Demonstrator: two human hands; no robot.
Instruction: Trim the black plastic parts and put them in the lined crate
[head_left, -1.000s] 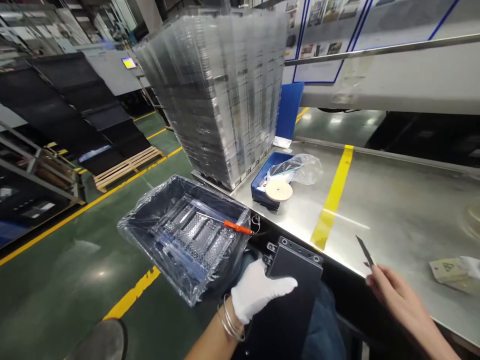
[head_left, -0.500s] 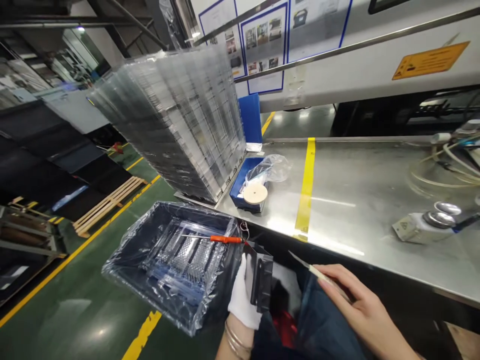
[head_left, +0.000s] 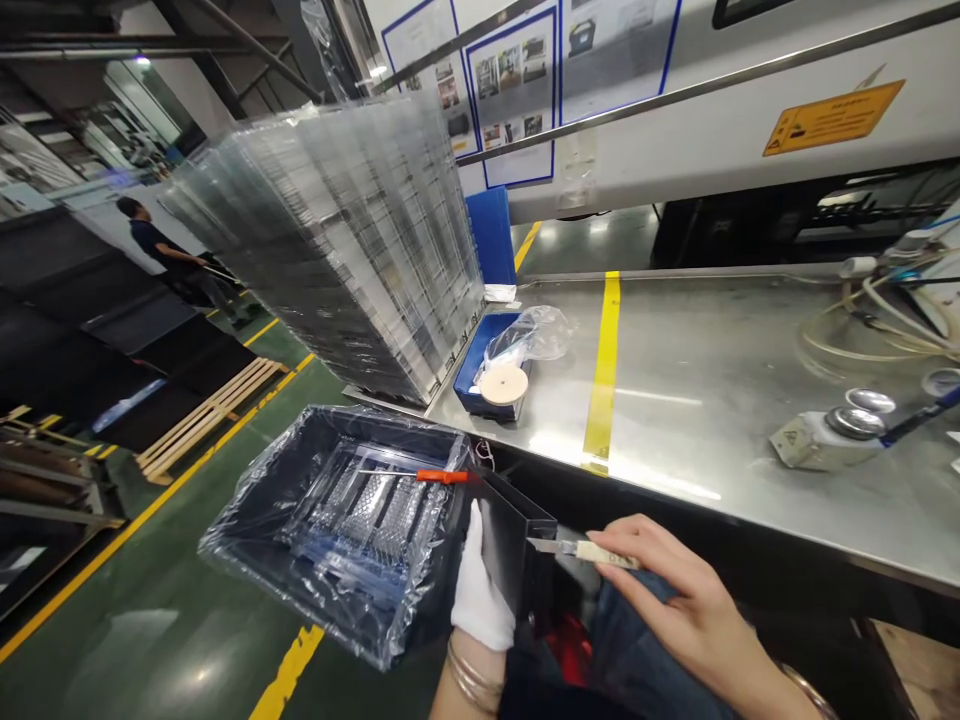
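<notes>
My left hand [head_left: 484,590], in a white glove, is closed on a black plastic part [head_left: 510,545], which it holds upright above the right side of the lined crate. Its fingers are partly hidden by the part. Bare, my right hand [head_left: 675,590] pinches the pale handle of a utility knife [head_left: 600,553]. The knife's blade points left and lies at the upper right edge of the black part; whether it touches cannot be made out. Just beyond the part, an orange-handled screwdriver [head_left: 442,477] lies across the crate's rim.
A dark crate [head_left: 247,490] lined with clear plastic stands at left, holding clear trays. On the steel bench [head_left: 675,350] are a blue bin [head_left: 487,405], a white dispenser bottle [head_left: 817,443] and hoses [head_left: 862,320]. Tall stacked clear trays [head_left: 375,250] rise behind. A person [head_left: 169,250] walks far left.
My right hand has brought the knife left and down to the black part, its blade now pointing left. The black part has turned in my left hand. A person has come into view far left.
</notes>
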